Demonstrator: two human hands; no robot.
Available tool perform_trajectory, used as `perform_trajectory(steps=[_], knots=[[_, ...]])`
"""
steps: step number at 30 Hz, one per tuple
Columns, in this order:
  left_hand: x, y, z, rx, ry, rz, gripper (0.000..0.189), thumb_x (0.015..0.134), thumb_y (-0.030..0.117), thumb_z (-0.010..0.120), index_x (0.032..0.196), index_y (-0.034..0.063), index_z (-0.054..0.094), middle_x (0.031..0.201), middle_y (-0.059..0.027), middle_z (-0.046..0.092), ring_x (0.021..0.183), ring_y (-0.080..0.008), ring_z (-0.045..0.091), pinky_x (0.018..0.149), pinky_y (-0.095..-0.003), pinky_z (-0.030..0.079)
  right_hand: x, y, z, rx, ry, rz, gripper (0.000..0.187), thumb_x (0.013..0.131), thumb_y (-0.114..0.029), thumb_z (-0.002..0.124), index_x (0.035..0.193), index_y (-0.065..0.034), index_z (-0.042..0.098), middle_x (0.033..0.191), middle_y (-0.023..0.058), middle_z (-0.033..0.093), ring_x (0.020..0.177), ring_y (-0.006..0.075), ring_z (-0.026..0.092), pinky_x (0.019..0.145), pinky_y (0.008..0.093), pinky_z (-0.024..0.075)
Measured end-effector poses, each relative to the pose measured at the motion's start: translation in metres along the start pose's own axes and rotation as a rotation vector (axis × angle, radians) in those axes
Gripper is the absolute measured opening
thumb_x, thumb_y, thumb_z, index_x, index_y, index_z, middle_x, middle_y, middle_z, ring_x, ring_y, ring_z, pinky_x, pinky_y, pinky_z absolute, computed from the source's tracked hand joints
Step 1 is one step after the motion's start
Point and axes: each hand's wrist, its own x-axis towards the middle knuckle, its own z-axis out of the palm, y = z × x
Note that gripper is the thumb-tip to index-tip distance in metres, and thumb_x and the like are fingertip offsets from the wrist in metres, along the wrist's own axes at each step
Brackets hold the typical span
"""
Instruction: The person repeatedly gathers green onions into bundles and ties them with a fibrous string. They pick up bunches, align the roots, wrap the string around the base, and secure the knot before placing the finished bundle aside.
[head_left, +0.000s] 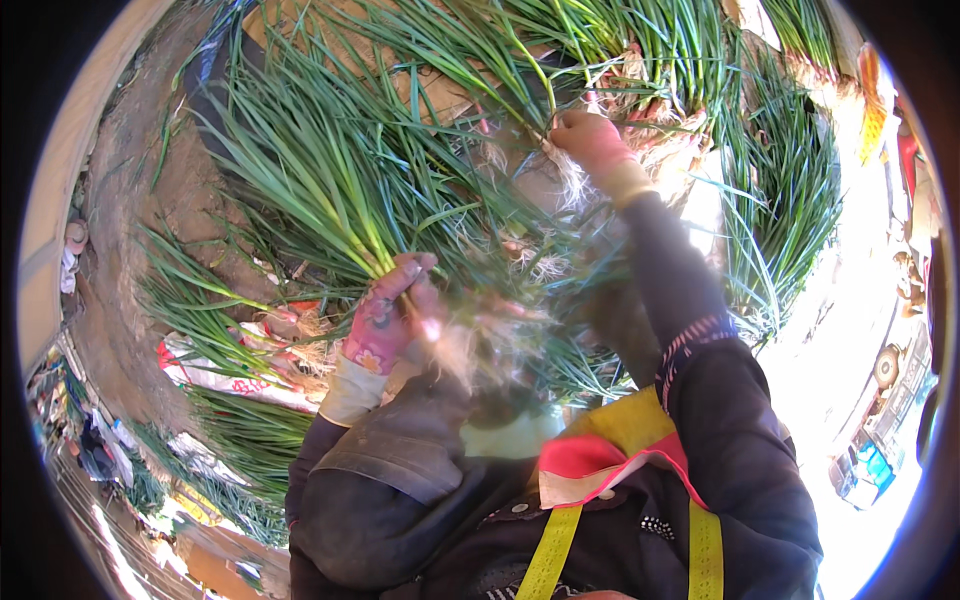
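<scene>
My left hand (390, 315), in a pink flowered glove, is closed around a bunch of green onions (360, 232). The leaves fan out to the upper left, and the pale roots (465, 345) hang below the fist, blurred. Farther out, my right hand (592, 142), in a pink glove with a cream cuff, pinches a few green onion stalks near their base. White roots (568, 176) dangle just under its fingers. Loose green onions (450, 172) lie on the ground between and beyond both hands. The right fingertips are partly hidden.
Piled green onions (675, 52) lie at the top, with another heap (787, 187) to the right. On the left, more onions rest on a white printed sack (225, 367). Bare soil (127, 225) stretches along the left edge. A dark knee pad (397, 450) is close below my left hand.
</scene>
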Motion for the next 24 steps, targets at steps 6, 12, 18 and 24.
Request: perform_trajectory(steps=[6, 12, 18, 24], knots=[[0.014, -0.006, 0.005, 0.197, -0.117, 0.066, 0.042, 0.082, 0.017, 0.056, 0.117, -0.0050, 0.047, 0.092, -0.0102, 0.058, 0.080, -0.0199, 0.057, 0.075, -0.0324, 0.049, -0.099, -0.063, 0.040, 0.192, -0.267, -0.153, 0.027, 0.078, -0.022, 0.057, 0.096, -0.0030, 0.060, 0.077, 0.0113, 0.062, 0.070, 0.0165, 0.058, 0.069, 0.0297, 0.0481], [0.010, -0.008, -0.001, 0.416, 0.019, 0.079, 0.029, 0.081, 0.019, 0.059, 0.102, -0.0016, 0.060, 0.082, -0.0060, 0.064, 0.061, -0.0107, 0.059, 0.050, -0.0216, 0.046, -0.145, -0.084, 0.076, 0.054, -0.592, -0.362, 0.028, 0.077, -0.028, 0.053, 0.091, -0.0047, 0.060, 0.074, 0.0165, 0.060, 0.070, 0.0300, 0.059, 0.065, 0.0385, 0.0461], [-0.003, 0.010, 0.006, 0.486, -0.045, -0.069, 0.024, 0.080, 0.017, 0.058, 0.095, -0.0023, 0.061, 0.080, -0.0092, 0.063, 0.064, -0.0135, 0.059, 0.052, -0.0230, 0.046, -0.142, -0.099, 0.054, -0.118, -0.646, -0.505, 0.028, 0.080, -0.031, 0.051, 0.088, -0.0060, 0.062, 0.073, 0.0150, 0.060, 0.069, 0.0323, 0.059, 0.063, 0.0390, 0.0465], [-0.007, 0.006, 0.007, 0.344, -0.085, -0.038, 0.030, 0.080, 0.019, 0.057, 0.099, -0.0049, 0.058, 0.077, -0.0097, 0.061, 0.066, -0.0163, 0.060, 0.049, -0.0244, 0.045, -0.105, -0.105, 0.047, 0.237, -0.167, -0.388, 0.026, 0.084, -0.024, 0.056, 0.100, -0.0048, 0.062, 0.091, 0.0099, 0.062, 0.082, 0.0153, 0.060, 0.070, 0.0276, 0.0498]])
